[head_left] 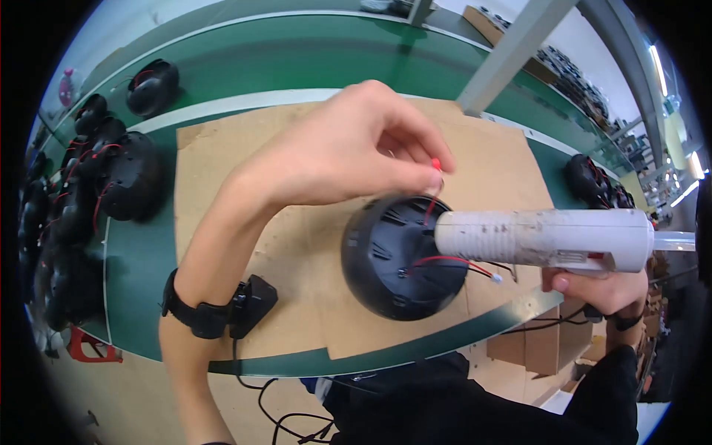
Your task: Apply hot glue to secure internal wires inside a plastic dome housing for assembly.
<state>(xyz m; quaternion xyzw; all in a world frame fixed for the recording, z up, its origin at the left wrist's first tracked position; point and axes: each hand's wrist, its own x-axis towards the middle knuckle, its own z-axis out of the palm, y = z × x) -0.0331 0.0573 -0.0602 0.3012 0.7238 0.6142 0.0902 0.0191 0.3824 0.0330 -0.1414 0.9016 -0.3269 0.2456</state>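
Observation:
A black round plastic housing (pixel 378 274) rests on the cardboard sheet in front of me, its recessed side facing up. Over its far rim, my left hand (pixel 363 148) pinches a red wire (pixel 429 210) with a small red end between thumb and fingertips. From the right, my right hand (pixel 604 291) is wrapped round the handle of a white hot glue gun (pixel 545 236). Its front end reaches over the housing, and the nozzle tip is mostly hidden. Another red and black lead ends in a white connector (pixel 496 278) hanging past the housing's right side.
The cardboard sheet (pixel 222 163) covers part of a green workbench (pixel 137 297). Several black housings (pixel 130 178) with red wires crowd the left; more housings (pixel 589 180) stand far right. A grey post (pixel 512 55) rises behind. A red-handled tool (pixel 93 346) lies low left, cardboard boxes (pixel 523 348) below right.

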